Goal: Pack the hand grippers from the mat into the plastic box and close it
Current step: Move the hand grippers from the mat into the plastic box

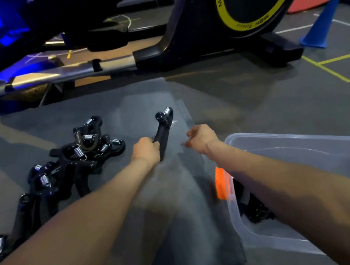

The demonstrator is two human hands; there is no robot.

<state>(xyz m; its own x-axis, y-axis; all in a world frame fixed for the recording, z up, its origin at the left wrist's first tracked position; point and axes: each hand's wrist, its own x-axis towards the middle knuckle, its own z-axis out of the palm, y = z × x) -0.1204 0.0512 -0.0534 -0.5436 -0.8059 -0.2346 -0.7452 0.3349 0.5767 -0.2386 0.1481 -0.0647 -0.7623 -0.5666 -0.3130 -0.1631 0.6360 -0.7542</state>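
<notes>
Over the grey mat [104, 110] the left hand [146, 149] grips one black hand gripper [164, 131] by its handle — right hand [201, 138] hangs loosely curled, holding nothing. Other grippers [79, 154] lie piled left; plastic box [304, 144] sits right, lid off.

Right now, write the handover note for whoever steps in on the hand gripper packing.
Left hand: grips one black spring-loaded hand gripper, lifted over the grey mat.
Right hand: holds nothing, fingers loosely curled, beside the clear plastic box.
Done: dark items, probably grippers, already lie in the box.
Left: box the held gripper, then the pile of black grippers on the mat, then close the box. No lid in view.
</notes>
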